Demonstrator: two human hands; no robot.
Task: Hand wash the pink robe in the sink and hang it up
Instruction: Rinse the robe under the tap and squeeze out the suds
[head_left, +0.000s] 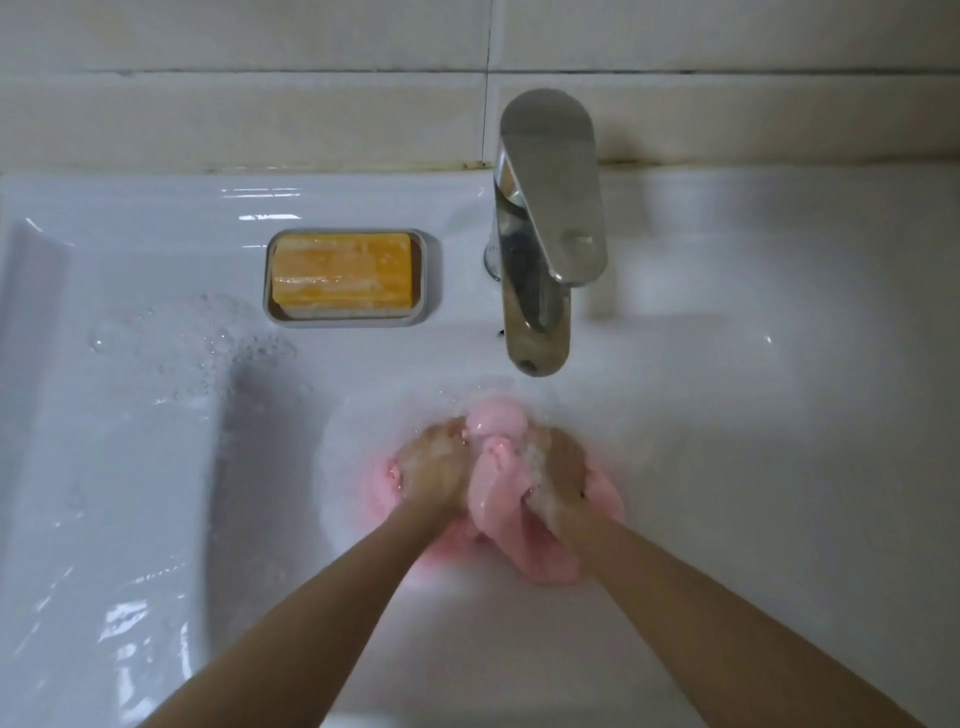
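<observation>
The wet pink robe (496, 486) is bunched into a soapy lump in the white sink (727, 441), just below the tap's spout. My left hand (439, 465) clasps its left side and my right hand (561, 478) clasps its right side, with a fold of cloth squeezed up between them. Foam covers my fingers and the cloth. Part of the robe lies under my hands and is hidden.
A chrome tap (543, 234) stands at the back of the sink, with its spout over the robe. An orange soap bar (340, 273) rests in a grey dish (428, 283) left of the tap. Suds (192, 343) lie on the left ledge. A tiled wall (260, 78) runs behind.
</observation>
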